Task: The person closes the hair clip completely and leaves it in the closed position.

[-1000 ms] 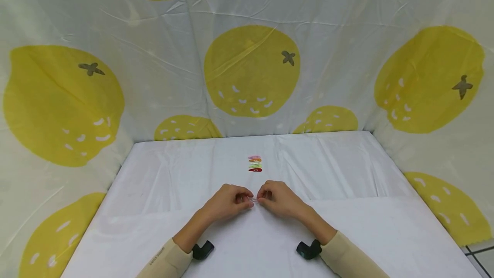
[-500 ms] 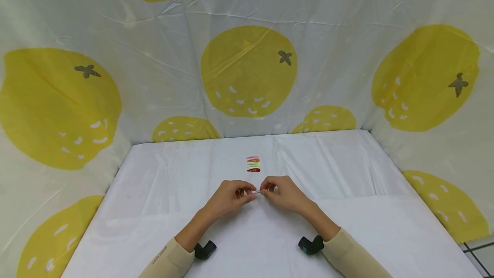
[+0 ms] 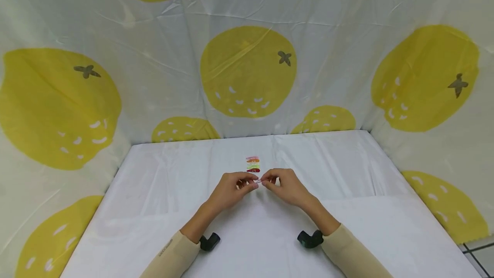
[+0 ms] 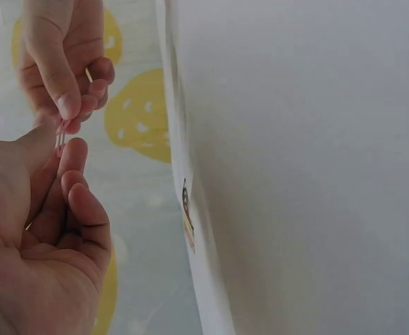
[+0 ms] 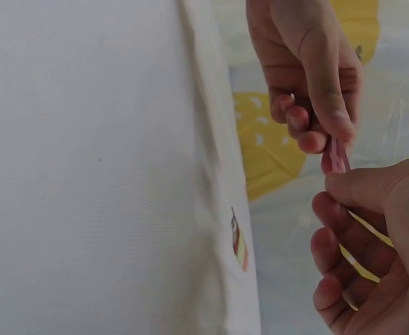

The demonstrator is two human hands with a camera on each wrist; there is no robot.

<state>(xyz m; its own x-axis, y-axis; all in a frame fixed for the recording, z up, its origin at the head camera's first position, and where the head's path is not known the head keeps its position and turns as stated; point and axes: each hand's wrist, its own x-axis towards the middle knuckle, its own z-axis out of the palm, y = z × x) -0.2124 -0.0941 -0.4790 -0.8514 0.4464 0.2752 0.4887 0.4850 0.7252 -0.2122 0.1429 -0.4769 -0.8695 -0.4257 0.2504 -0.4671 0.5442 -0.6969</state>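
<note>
Between the fingertips of both hands is a small, thin pink hair clip, mostly covered by the fingers. My left hand pinches one end between thumb and fingers. The other end is pinched by my right hand. Both hands are raised over the table, close together near its middle. Just beyond them lies a short column of hair clips, with a red clip nearest, yellow-green clips behind it, then an orange clip and a pink clip.
A white cloth covers the table. Around its back and sides hangs a pale curtain printed with large yellow fruit. A dark wrist camera sits below the left wrist, and a second camera below the right.
Both hands have moved forward together with the pinched hair clip, closer to the column of clips. The clips on the table have stayed in place.
</note>
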